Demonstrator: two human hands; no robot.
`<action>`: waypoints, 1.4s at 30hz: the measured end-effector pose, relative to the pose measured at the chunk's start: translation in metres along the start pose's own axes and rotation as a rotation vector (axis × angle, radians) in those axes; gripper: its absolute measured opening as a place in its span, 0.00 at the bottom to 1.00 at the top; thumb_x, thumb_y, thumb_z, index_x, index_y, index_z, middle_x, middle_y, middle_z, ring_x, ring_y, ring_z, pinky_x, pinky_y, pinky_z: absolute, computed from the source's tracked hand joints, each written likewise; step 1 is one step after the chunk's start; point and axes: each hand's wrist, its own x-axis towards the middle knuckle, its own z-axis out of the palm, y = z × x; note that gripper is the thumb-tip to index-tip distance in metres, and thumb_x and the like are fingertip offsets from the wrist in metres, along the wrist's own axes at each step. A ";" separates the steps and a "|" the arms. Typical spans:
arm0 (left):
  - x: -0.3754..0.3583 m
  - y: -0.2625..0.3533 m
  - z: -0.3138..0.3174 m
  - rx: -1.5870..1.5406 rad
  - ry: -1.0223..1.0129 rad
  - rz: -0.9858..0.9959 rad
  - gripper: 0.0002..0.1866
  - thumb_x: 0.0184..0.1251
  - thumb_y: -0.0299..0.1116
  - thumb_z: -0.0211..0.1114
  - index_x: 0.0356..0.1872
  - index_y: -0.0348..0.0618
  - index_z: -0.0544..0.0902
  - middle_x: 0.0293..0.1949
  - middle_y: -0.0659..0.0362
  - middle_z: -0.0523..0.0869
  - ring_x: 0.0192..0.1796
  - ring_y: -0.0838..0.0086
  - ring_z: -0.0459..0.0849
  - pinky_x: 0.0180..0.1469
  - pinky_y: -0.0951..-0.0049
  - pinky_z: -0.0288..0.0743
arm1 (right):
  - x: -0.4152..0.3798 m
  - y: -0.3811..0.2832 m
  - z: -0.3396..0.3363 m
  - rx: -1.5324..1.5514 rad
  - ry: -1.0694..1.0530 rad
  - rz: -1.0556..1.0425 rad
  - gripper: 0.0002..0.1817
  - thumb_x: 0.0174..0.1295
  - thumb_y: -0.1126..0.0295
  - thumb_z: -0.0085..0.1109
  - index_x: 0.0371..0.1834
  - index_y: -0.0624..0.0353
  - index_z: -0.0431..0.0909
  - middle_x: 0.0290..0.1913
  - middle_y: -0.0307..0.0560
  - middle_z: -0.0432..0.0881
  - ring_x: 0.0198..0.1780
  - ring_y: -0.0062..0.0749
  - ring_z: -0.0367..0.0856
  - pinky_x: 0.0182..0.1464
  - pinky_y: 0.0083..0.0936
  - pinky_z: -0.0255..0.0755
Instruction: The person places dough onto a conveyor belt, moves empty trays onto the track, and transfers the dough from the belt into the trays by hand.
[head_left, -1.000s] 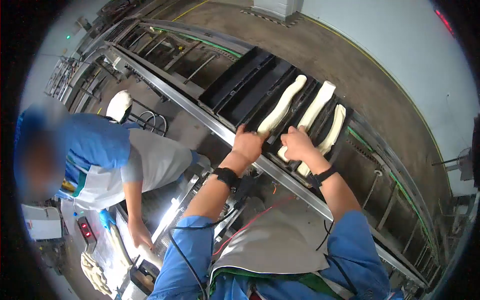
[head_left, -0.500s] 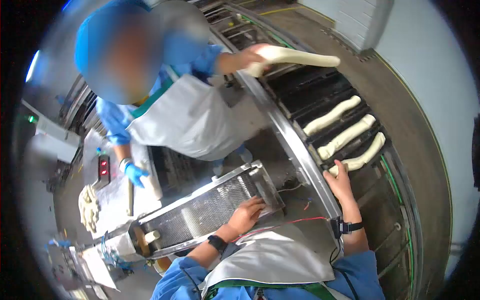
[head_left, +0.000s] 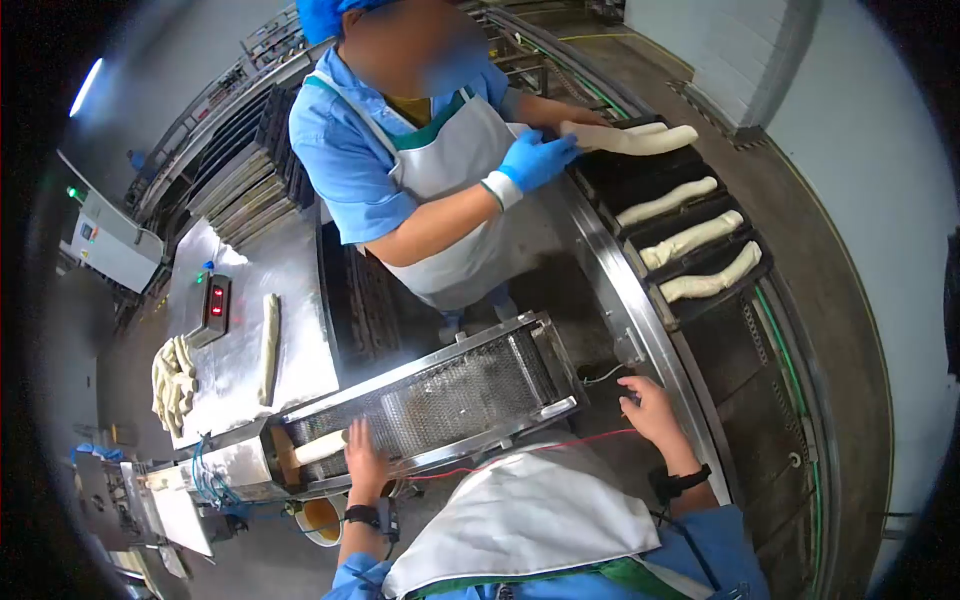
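Observation:
My left hand [head_left: 366, 462] is over the near side of the mesh conveyor [head_left: 440, 395], fingers stretched upward. Its fingertips are right at the end of a pale dough roll [head_left: 322, 447], which emerges from the machine's outlet at the conveyor's left end. My right hand [head_left: 652, 412] is raised by the steel rail [head_left: 655, 350], thumb and fingers apart and nothing between them. Beyond it, black baking pans [head_left: 667, 243] hold several long dough pieces, the nearest dough piece [head_left: 712, 275] lying in the closest slot.
Across the conveyor, a co-worker's blue-gloved hand [head_left: 537, 160] and bare hand are at a dough strip [head_left: 640, 140] over the far pans. A steel table [head_left: 225, 385] at left carries a scale [head_left: 208, 310], a dough strip and a dough pile [head_left: 173, 385]. A red cord [head_left: 530, 447] crosses near my apron.
My left hand has moved left along the conveyor to the emerging dough roll, which now reaches further out. My right hand has left the nearest pan's dough. The co-worker's gloved hand has swung over to the pans.

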 end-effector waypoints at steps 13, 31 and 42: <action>-0.014 -0.072 -0.009 -0.041 -0.066 0.053 0.36 0.55 0.31 0.76 0.68 0.41 0.76 0.66 0.46 0.80 0.68 0.49 0.77 0.72 0.52 0.69 | -0.100 0.017 0.041 -0.186 -0.130 0.108 0.17 0.63 0.68 0.66 0.55 0.58 0.83 0.50 0.56 0.89 0.50 0.51 0.88 0.53 0.42 0.81; -0.034 0.006 0.006 -0.279 -0.025 0.483 0.29 0.47 0.33 0.81 0.56 0.44 0.86 0.51 0.53 0.88 0.51 0.54 0.85 0.54 0.56 0.80 | -0.164 0.039 0.102 -0.196 -0.156 0.212 0.18 0.62 0.70 0.67 0.55 0.61 0.84 0.49 0.55 0.89 0.52 0.44 0.89 0.55 0.35 0.81; -0.051 -0.079 0.002 -0.202 0.008 0.306 0.28 0.48 0.32 0.80 0.54 0.45 0.86 0.47 0.50 0.89 0.50 0.51 0.86 0.53 0.54 0.80 | -0.157 0.051 0.087 -0.272 -0.138 0.191 0.16 0.62 0.70 0.66 0.53 0.59 0.85 0.49 0.56 0.89 0.52 0.45 0.89 0.55 0.36 0.81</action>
